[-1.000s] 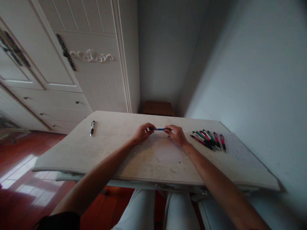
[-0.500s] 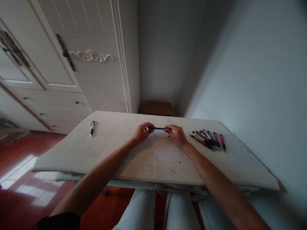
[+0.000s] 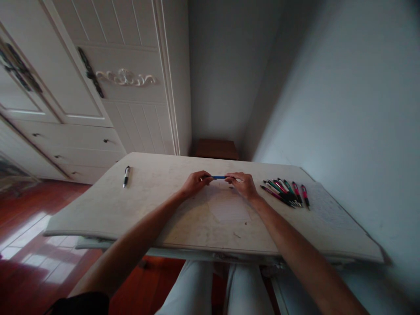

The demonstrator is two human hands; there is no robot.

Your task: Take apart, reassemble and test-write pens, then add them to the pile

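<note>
A slim blue pen (image 3: 218, 177) lies level between my two hands, above the far middle of the white table (image 3: 157, 210). My left hand (image 3: 196, 183) is closed on its left end, thumb and fingers pinching. At the other end my right hand (image 3: 243, 183) also pinches it, so only the blue middle shows. Both pen ends are hidden by fingers. Below the hands a pale sheet of lined paper (image 3: 231, 211) rests on the tabletop.
Right of my right hand lies a fanned group of several pens (image 3: 285, 191), pink, green and black. A white and black pen (image 3: 126, 176) lies far left. Another written sheet (image 3: 331, 205) is at the right edge, near the wall (image 3: 361, 109). A white wardrobe (image 3: 138, 57) stands behind.
Both hands have shifted very slightly, and the right fingers have drawn closer together around the pen's end. The blue pen stays held between them; the other pens have not moved.
</note>
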